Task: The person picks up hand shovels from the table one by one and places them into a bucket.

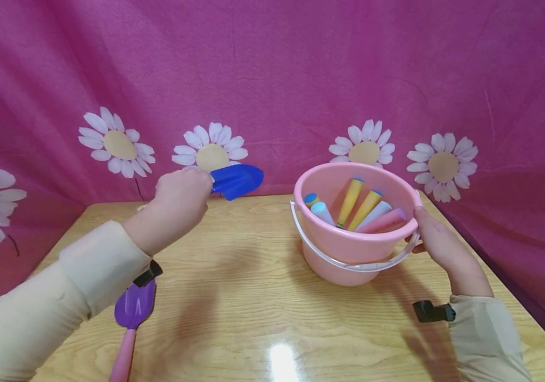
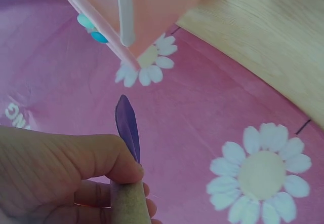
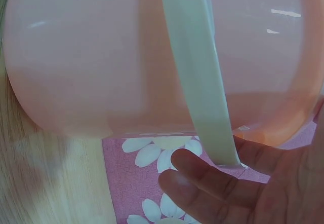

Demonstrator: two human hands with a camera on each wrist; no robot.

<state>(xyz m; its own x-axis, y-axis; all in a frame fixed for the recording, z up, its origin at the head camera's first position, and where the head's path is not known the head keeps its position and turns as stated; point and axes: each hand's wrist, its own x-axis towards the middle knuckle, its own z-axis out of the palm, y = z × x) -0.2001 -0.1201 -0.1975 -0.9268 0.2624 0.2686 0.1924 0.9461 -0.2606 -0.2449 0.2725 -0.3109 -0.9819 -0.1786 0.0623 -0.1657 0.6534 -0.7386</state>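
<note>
My left hand [image 1: 176, 204] grips a small toy trowel with a blue blade [image 1: 238, 180], held above the table and pointing right toward the bucket. In the left wrist view its pale handle [image 2: 130, 203] lies between thumb and curled fingers. A pink bucket [image 1: 339, 254] with a white handle [image 1: 355, 267] stands upright on the right. Inside it lie several thick chalk-like sticks [image 1: 350, 201], yellow, whitish and pink. My right hand [image 1: 446, 249] holds the bucket at its right rim; in the right wrist view, fingers [image 3: 202, 176] sit beside the handle's end, the thumb mostly hidden.
A second trowel with a purple blade [image 1: 135, 303] and pink handle lies on the wooden table [image 1: 243, 318] at the left front, partly under my left forearm. A magenta cloth [image 1: 272, 79] with white daisies hangs behind and at both sides of the table.
</note>
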